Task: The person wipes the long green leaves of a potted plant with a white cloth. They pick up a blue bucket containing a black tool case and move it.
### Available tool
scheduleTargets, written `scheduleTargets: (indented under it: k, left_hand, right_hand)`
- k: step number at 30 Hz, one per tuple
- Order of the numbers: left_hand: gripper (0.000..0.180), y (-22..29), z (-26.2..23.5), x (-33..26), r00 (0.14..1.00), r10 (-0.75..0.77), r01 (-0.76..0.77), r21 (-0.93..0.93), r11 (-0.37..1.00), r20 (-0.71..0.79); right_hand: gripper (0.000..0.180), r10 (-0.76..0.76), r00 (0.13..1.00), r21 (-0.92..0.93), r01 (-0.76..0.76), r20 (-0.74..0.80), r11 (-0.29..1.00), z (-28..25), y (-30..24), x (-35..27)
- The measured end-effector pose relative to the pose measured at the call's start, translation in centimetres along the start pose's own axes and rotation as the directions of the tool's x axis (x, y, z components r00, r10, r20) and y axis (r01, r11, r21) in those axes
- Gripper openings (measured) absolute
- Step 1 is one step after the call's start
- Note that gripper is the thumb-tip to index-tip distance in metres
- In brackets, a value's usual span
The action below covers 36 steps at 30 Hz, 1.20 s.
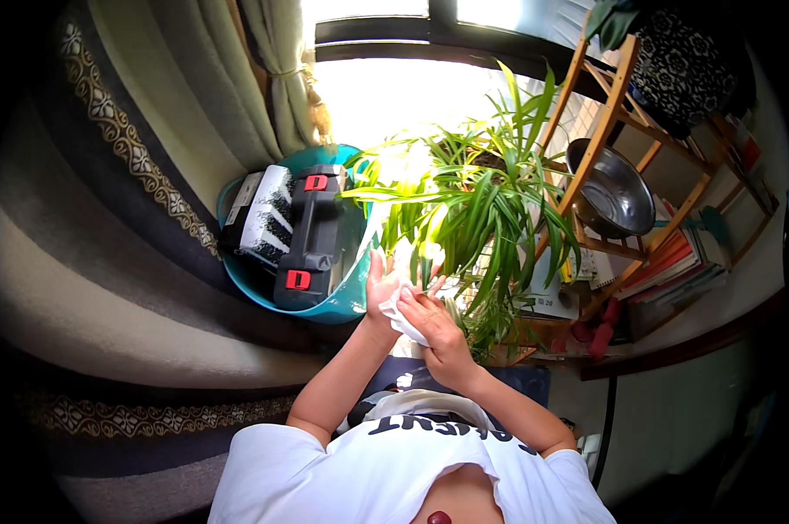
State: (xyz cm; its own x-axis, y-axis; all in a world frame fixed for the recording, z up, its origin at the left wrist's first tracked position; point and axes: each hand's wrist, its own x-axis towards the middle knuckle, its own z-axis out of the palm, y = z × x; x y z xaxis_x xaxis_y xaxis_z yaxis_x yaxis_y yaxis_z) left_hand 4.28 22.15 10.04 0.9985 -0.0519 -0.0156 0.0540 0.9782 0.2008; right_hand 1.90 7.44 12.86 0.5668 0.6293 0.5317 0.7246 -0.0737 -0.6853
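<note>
A leafy green spider plant [490,201] with long, narrow leaves stands in front of me by the bright window. My left hand [382,281] is held out at the plant's near left edge, palm up with the fingers stretched, partly washed out by glare. A white tissue [401,318] is pinched under the fingers of my right hand [440,336], which rests against the left palm. Leaf tips hang down right at both hands. Whether a leaf lies between the tissue and my palm is hard to make out.
Left of the plant, a teal tub [346,301] holds a black toolbox [311,236] with red latches. Patterned curtains [141,175] hang at the left. On the right, a wooden rack [617,96] bears a metal bowl [617,192], with books [674,262] beside it.
</note>
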Motion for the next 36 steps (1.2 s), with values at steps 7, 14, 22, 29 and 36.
scheduleTargets:
  k: [7,14,22,29,36]
  left_hand:
    - [0.080,-0.2,1.9,-0.5,0.999,-0.048,0.049,0.066,0.997,-0.016]
    - [0.075,-0.5,0.2,-1.6,0.996,-0.073,0.077,0.086,0.993,-0.054]
    - [0.070,-0.8,1.7,-2.3,0.999,-0.024,0.024,0.004,1.000,-0.021]
    - [0.076,-0.2,0.5,-1.7,0.999,0.025,-0.025,0.005,1.000,-0.032]
    - [0.072,-1.3,0.5,-1.7,1.000,-0.025,0.023,-0.136,0.990,-0.016]
  right_hand:
    - [0.029,0.489,0.869,0.665,-0.410,0.077,0.624,-1.5,0.0,-0.4]
    - [0.033,0.305,0.929,0.452,-0.185,-0.211,0.873,-2.6,0.5,2.9]
    - [0.054,0.022,1.000,-0.042,-0.023,-0.016,0.999,0.3,2.6,1.9]
    - [0.053,-0.031,0.998,-0.033,0.033,0.061,0.999,0.4,-0.1,-0.5]
    - [0.029,0.576,0.811,0.833,-0.388,0.105,0.395,-2.4,-0.8,-0.5]
